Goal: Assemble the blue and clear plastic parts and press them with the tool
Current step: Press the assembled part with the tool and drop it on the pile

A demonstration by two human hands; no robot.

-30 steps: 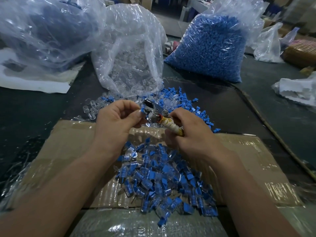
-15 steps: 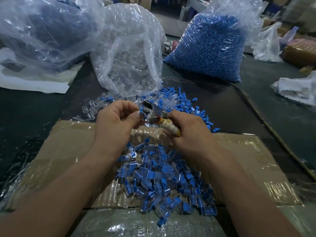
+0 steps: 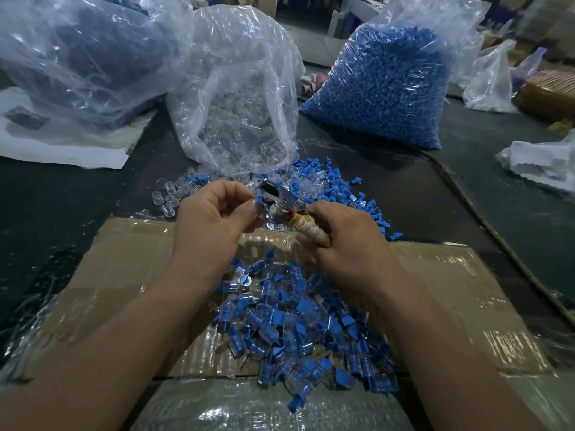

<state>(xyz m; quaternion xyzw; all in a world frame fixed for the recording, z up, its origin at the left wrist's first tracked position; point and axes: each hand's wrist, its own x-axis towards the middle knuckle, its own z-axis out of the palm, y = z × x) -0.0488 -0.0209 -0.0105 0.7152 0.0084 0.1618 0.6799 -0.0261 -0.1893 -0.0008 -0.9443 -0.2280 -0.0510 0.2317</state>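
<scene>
My left hand (image 3: 211, 219) pinches a small blue part (image 3: 259, 202) between thumb and fingertips and holds it at the metal jaws of the pressing tool (image 3: 280, 203). My right hand (image 3: 345, 241) grips the tool by its tape-wrapped handle (image 3: 311, 231). Both hands hover above a heap of joined blue-and-clear pieces (image 3: 298, 321) lying on flattened cardboard (image 3: 124, 269). Loose blue parts (image 3: 339, 188) and clear parts (image 3: 171, 197) are scattered on the dark table just beyond the hands.
A clear bag of transparent parts (image 3: 236, 113) lies open behind the hands. A full bag of blue parts (image 3: 385, 79) stands at the back right, another large bag (image 3: 81, 51) at the back left. White paper (image 3: 62, 141) lies left, crumpled white plastic (image 3: 541, 163) right.
Both hands stay together with the tool and blue part; they sit slightly higher in the view. No part has been let go.
</scene>
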